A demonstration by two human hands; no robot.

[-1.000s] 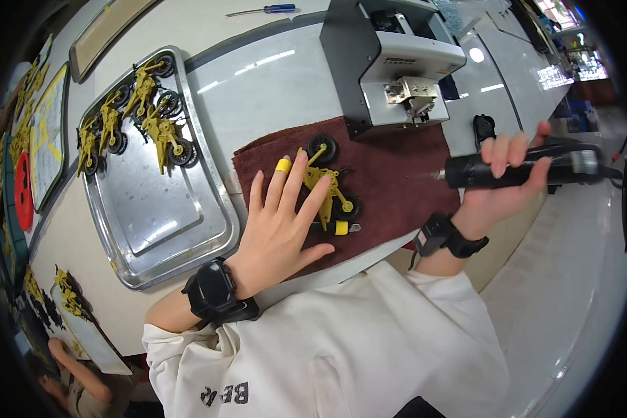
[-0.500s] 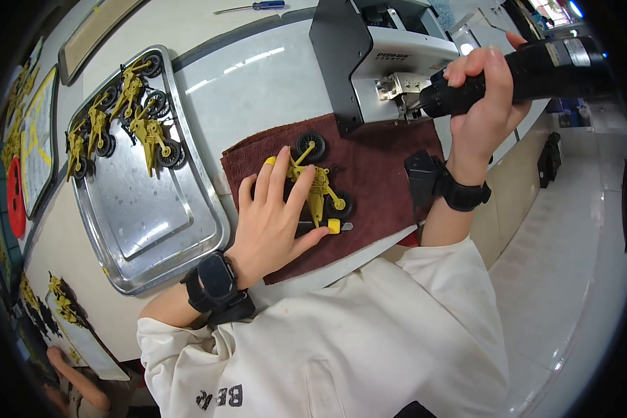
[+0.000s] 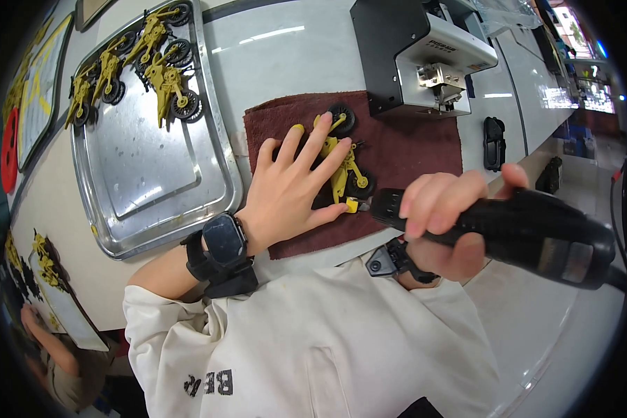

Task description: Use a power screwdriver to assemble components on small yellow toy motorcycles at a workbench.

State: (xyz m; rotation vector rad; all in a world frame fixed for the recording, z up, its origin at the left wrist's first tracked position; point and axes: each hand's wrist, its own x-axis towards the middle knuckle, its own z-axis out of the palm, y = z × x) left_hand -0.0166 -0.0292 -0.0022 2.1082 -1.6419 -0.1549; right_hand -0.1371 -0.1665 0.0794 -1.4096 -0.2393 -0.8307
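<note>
A yellow toy motorcycle (image 3: 340,167) with black wheels lies on a brown cloth (image 3: 414,143). My left hand (image 3: 285,177) rests on it with spread fingers, index and middle fingertips on the frame. By the thumb tip sits a small yellow block (image 3: 352,205) with a grey angled end; the rest of that piece is under the hand. My right hand (image 3: 442,216) is closed around a black electric screwdriver (image 3: 515,233). Its head is just right of the yellow block, low over the cloth's near edge. Whether its tip touches anything, I cannot tell.
A metal tray (image 3: 153,164) at the left holds several yellow toy motorcycles (image 3: 164,80). A black and silver screw feeder (image 3: 425,63) stands beyond the cloth. Further right lies a black object (image 3: 494,143). Another person's arm (image 3: 52,341) shows at the lower left.
My right hand has brought the screwdriver from the screw feeder's outlet down to beside the toy motorcycle. The left hand keeps its place on the toy. The view has shifted somewhat.
</note>
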